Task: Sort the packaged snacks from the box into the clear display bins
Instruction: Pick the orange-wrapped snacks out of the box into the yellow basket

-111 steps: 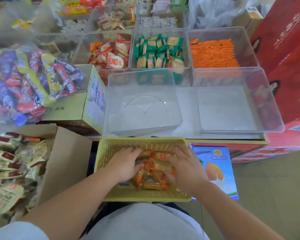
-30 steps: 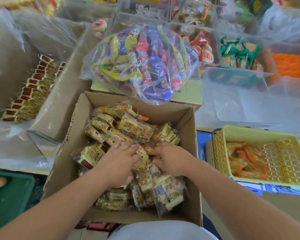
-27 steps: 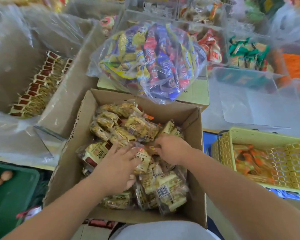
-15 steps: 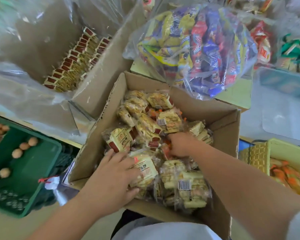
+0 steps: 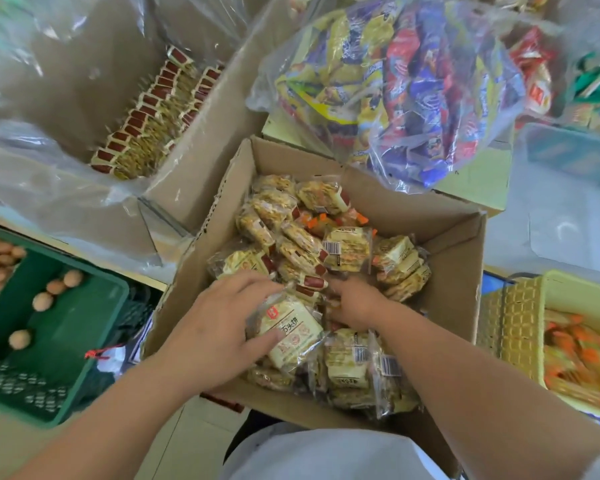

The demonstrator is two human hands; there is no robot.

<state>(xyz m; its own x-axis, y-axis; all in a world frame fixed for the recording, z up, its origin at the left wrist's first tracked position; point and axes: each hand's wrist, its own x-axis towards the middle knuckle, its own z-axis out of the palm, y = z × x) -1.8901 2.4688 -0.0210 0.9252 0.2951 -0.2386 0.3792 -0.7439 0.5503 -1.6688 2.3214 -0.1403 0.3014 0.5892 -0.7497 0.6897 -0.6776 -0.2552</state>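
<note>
An open cardboard box (image 5: 454,258) in front of me holds several yellow-wrapped snack packets (image 5: 347,252), with a few orange-wrapped ones (image 5: 317,221) among them. My left hand (image 5: 219,327) holds one yellow packet (image 5: 290,336) at the near side of the pile, thumb and fingers round it. My right hand (image 5: 355,301) is dug into the middle of the pile with its fingers buried among packets; what they hold is hidden. A clear display bin (image 5: 568,216) shows at the right edge.
A yellow basket (image 5: 513,327) with orange-wrapped snacks stands right of the box. A clear bag of mixed colourful snacks (image 5: 406,88) lies on a carton behind. A plastic-lined carton of red-ended packets (image 5: 153,109) is at back left. A green crate (image 5: 70,327) with nuts sits left.
My head has tilted further down and left over the box. My left hand has closed round a yellow packet, and my right hand has pushed deeper into the pile.
</note>
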